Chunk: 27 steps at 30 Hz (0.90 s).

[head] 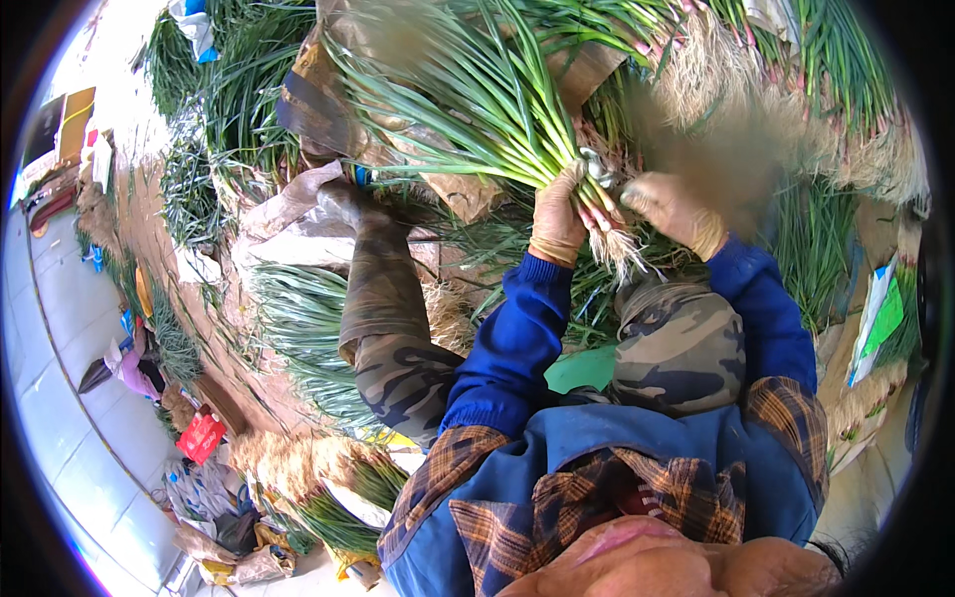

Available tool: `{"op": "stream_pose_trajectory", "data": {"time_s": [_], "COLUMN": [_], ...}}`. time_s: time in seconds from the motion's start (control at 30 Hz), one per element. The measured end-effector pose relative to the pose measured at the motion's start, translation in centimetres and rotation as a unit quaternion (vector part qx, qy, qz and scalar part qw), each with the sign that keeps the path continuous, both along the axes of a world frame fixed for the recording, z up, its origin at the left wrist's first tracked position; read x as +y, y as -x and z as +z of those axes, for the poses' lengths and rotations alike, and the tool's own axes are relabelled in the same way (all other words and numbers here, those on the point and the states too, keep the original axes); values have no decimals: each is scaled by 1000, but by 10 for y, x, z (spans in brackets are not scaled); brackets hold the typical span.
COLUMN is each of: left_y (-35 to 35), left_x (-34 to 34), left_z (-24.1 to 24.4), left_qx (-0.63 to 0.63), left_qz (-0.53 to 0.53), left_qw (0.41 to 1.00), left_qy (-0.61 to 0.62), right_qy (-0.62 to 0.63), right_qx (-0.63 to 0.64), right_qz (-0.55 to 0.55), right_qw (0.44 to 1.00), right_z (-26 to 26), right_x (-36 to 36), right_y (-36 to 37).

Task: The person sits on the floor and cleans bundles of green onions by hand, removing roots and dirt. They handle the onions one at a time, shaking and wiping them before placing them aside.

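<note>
My left hand, in a thin tan glove, grips a bunch of green onions low on the stems. The long green leaves fan out up and to the left. Below the fist hang the bunch's pale roots. Just right of the stems is my gloved right hand, its fingertips towards them. A brown blur covers the area above this hand, so its finger pose is unclear.
Rooted green onions lie piled at the upper right. More leafy bunches lie beside my left leg. A root-ended stack sits at lower left. A red bag and a person in pink are farther left.
</note>
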<state>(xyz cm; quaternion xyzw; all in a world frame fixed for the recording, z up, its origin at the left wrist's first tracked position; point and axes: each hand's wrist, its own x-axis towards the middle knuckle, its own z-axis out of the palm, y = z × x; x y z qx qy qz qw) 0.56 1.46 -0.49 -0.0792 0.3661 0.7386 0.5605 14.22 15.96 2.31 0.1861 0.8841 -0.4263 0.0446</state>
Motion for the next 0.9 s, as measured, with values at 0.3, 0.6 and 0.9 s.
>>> {"op": "stream_pose_trajectory", "data": {"time_s": [0.3,0.6,0.9], "left_y": [-33,8,14], "left_x": [12,1,-4], "left_z": [1,33,38], "left_qx": [4,-7,-51], "left_qz": [55,124,112], "left_qw": [995,992,979], "left_qy": [80,-14,-165], "right_qy": [351,464,-128], "right_qx": [-12,282,164], "right_qz": [-237,-240,-127], "right_qw": [906,805,970], "right_z": [-8,16,-10], "right_x": [3,12,90], "right_y": [77,10,77]}}
